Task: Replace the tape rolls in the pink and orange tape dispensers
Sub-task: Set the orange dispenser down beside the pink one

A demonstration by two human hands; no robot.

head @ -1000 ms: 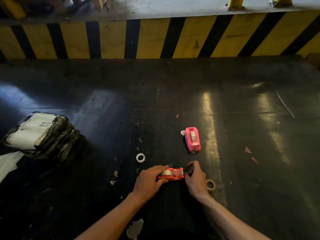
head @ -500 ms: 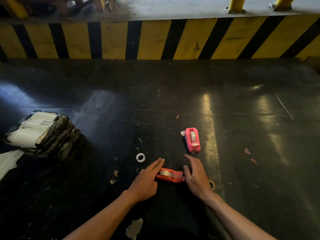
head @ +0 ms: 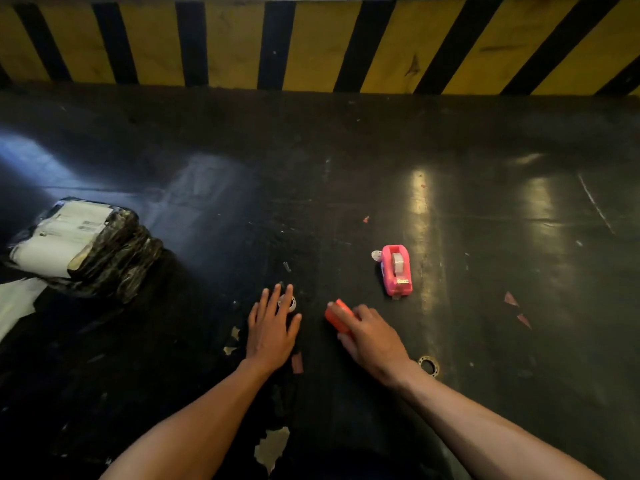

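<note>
The orange tape dispenser (head: 337, 318) is on the dark floor, partly covered by my right hand (head: 372, 339), whose fingers wrap over it. My left hand (head: 272, 329) is flat with fingers spread, its fingertips over a small white tape core (head: 289, 302). The pink tape dispenser (head: 396, 270) stands upright further off to the right with a tape roll seated in it. A small white disc (head: 376, 255) lies at its left side. A clear tape roll (head: 428, 366) lies on the floor beside my right wrist.
A black plastic-wrapped bundle with white labels (head: 83, 249) sits at the left. White paper (head: 15, 303) lies beside it. A yellow-and-black striped kerb (head: 311, 43) runs across the far side. Small scraps dot the floor.
My left hand has left the orange dispenser and moved left onto the white core. My right hand has closed over the dispenser and shifted it slightly right. The camera has tilted down.
</note>
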